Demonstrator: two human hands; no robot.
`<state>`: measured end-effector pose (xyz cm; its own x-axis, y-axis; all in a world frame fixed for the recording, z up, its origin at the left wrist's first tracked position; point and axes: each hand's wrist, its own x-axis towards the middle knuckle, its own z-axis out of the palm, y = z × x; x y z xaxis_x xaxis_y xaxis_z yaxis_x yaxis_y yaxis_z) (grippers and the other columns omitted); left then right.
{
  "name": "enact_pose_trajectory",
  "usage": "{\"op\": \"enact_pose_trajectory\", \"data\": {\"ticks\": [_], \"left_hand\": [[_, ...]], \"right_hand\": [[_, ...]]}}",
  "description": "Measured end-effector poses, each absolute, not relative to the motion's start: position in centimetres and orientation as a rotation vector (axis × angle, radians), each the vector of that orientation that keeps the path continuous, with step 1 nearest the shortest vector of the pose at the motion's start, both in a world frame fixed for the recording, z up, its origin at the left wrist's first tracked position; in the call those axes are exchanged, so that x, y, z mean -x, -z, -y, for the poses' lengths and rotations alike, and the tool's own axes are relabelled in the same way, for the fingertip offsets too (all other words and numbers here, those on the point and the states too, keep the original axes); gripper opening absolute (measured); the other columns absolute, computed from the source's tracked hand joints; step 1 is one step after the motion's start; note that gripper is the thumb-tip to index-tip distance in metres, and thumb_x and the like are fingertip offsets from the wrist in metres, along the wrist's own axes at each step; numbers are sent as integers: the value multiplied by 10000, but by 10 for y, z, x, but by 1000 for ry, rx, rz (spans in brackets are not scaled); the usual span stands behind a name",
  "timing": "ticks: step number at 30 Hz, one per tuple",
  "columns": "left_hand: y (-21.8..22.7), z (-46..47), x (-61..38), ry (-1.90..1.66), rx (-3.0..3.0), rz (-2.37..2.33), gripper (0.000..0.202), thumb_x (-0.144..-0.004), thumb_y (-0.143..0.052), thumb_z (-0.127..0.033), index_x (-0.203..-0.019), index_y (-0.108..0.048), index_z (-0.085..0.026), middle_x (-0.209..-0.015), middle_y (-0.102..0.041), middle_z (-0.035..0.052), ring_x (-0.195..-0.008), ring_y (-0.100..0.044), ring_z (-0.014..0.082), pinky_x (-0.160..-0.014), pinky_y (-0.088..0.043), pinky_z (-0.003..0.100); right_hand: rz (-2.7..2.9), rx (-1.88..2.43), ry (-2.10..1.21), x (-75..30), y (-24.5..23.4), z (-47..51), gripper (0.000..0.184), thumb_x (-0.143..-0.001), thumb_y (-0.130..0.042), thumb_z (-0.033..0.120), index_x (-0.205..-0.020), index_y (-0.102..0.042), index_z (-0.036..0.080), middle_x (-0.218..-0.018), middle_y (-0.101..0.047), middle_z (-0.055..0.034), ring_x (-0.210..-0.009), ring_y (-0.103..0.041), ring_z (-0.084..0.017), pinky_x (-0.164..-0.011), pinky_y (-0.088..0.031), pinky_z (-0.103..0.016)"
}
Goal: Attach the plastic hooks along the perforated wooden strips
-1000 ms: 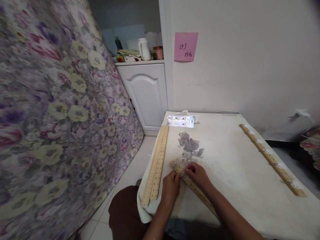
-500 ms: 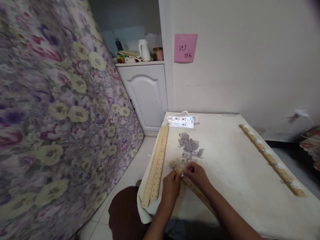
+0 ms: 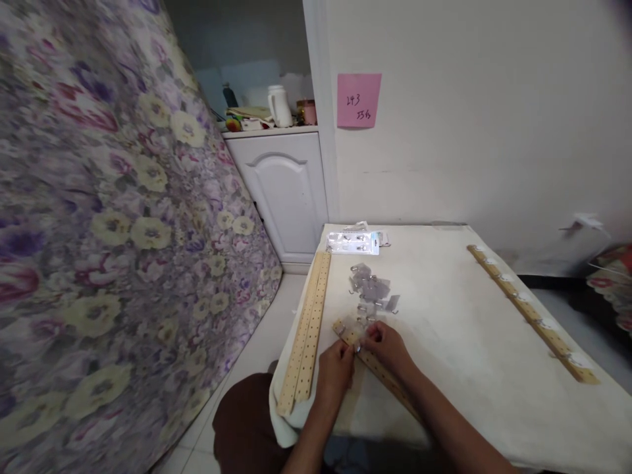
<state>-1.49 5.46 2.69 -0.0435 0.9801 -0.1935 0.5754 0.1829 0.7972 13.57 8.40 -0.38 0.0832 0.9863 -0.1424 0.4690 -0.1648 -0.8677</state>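
Note:
A perforated wooden strip (image 3: 382,376) lies slantwise near the front of the cloth-covered table. Its far end has a clear-backed metal hook on it. My left hand (image 3: 336,370) is closed at the strip's left edge, gripping it. On the other side my right hand (image 3: 388,345) has thumb and finger pinched on a small metal hook (image 3: 358,349) against the strip; the fingers partly hide it. Just beyond lies a pile of clear-backed hooks (image 3: 370,287).
Two more perforated strips (image 3: 307,329) lie along the table's left edge. A strip with several hooks (image 3: 533,313) lies at the right. Clear packaging (image 3: 352,242) rests at the back. A floral curtain (image 3: 123,263) hangs to the left; a pink note (image 3: 359,100) is on the wall.
The view has shifted slightly. Both hands stay at almost the same place on the strip, with only small finger movement.

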Motion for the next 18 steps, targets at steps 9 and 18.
{"op": "enact_pose_trajectory", "data": {"ticks": [9, 18], "left_hand": [[-29, -53, 16, -744, -1553, -1722, 283, -824, -458, -358, -617, -551, -188, -502, -522, -39, -517, -497, 121, -514, -296, 216], [-29, -51, 17, -783, -1498, -1647, 308, -854, -384, -378, -631, -502, -202, -457, -485, -54, -412, -481, 114, -454, -318, 215]], "right_hand": [[1425, 1660, -1035, -136, 4, -83, 174, -646, -640, 324, -734, -579, 186, -620, -597, 17, -598, -552, -152, -561, -389, -242], [1413, 1618, -1023, -141, -4, -74, 154, -728, -536, 308, -813, -584, 189, -638, -615, 10, -569, -563, -151, -548, -413, -248]]}}
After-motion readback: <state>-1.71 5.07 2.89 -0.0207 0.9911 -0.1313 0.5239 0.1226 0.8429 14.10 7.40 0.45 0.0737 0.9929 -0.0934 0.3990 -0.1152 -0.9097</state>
